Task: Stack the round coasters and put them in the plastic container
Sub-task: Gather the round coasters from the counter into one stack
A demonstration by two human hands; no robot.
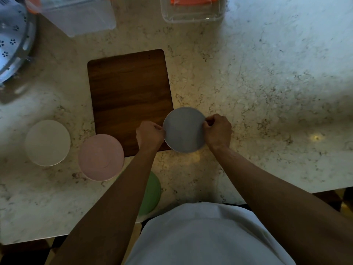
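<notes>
I hold a grey-blue round coaster (184, 129) between both hands, over the near right corner of a wooden board (129, 92). My left hand (150, 135) pinches its left edge and my right hand (217, 131) pinches its right edge. A white coaster (47, 142) and a pink coaster (101, 157) lie flat on the counter to the left. A green coaster (151, 194) lies near the counter's front edge, partly hidden under my left forearm. A clear plastic container (192, 11) with an orange part inside stands at the far edge.
A second frosted plastic container (80, 18) with an orange lid part sits at the far left. A metal colander (13, 41) stands at the left edge. The marble counter (267, 92) stretches to the right. Its front edge runs near my body.
</notes>
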